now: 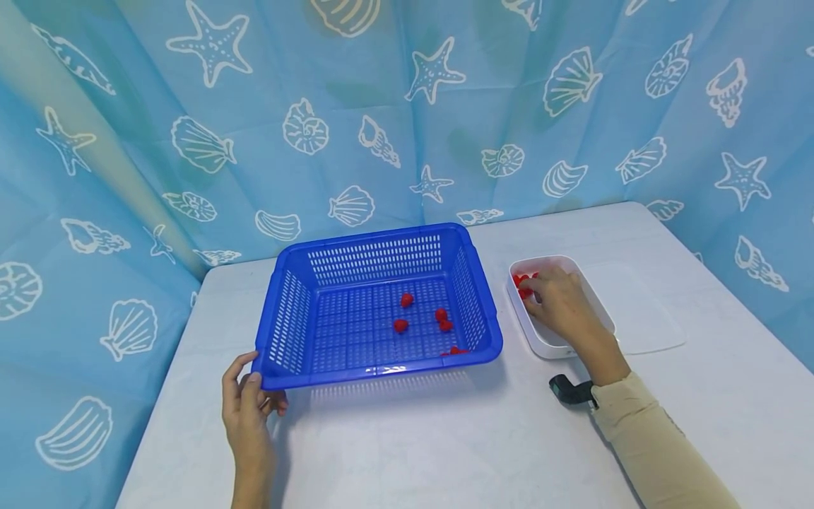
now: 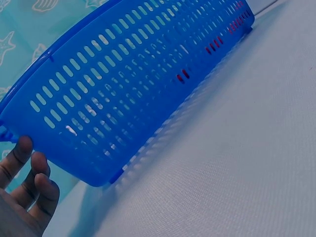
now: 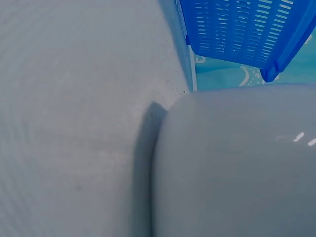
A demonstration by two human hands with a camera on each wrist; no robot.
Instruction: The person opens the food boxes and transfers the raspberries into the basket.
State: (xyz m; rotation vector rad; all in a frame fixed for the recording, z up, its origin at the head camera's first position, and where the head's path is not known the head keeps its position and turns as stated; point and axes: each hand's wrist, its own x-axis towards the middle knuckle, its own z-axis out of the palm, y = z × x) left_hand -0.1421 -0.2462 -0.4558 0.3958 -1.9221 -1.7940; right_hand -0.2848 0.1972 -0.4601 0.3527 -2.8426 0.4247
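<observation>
a curtained-off tabletop space is indicated by a white table (image 1: 407,452) and blue seashell-print curtains (image 1: 375,78); room type undetermined.

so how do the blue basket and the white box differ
The blue basket is larger; the white box is smaller. The blue basket has slotted walls, while the white box's visible outer wall is solid. Both are open-topped and hold small red pieces.

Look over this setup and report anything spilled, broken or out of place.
Nothing stands out. The red pieces that show are all inside the blue basket or the white box, the basket shows no visible crack, and what looks like a clear lid lies flat beside the box.
</observation>
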